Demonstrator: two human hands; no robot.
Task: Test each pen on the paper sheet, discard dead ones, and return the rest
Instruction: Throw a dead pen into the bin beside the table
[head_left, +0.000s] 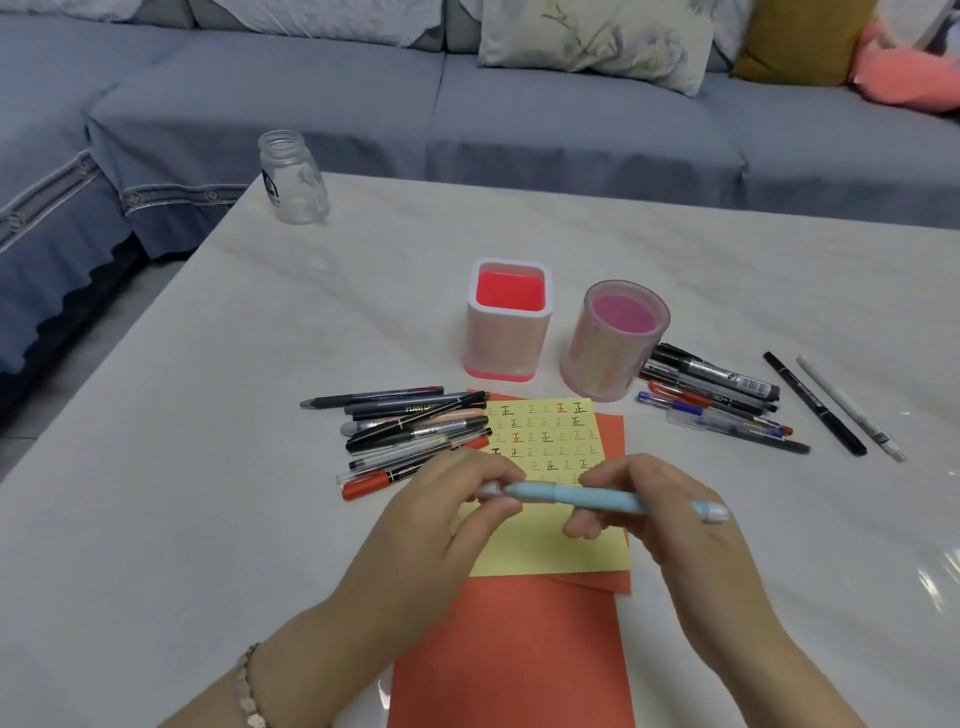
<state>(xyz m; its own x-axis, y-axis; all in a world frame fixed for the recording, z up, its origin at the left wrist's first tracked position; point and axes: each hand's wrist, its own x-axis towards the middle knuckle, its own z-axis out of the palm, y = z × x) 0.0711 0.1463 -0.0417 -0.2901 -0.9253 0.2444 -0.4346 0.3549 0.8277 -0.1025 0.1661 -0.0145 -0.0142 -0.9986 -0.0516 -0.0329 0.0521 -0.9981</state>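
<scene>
Both hands (447, 514) (644, 512) grip blue pen (597, 496) — above yellow sheet's (550, 551) bare lower half.

We look through a single wide-angle camera worn on the head, facing forward and steeply down at the bench (208, 415). It sits close above the near edge and is roughly centred on the paper sheet (540, 551). The sofa (545, 119) crosses the far top.

Home living room: cushioned sofa (467, 104).

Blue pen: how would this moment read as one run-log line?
step: pen test | blue pen: held level over yellow sheet | left grip: pinches one end | right grip: holds barrel
</scene>
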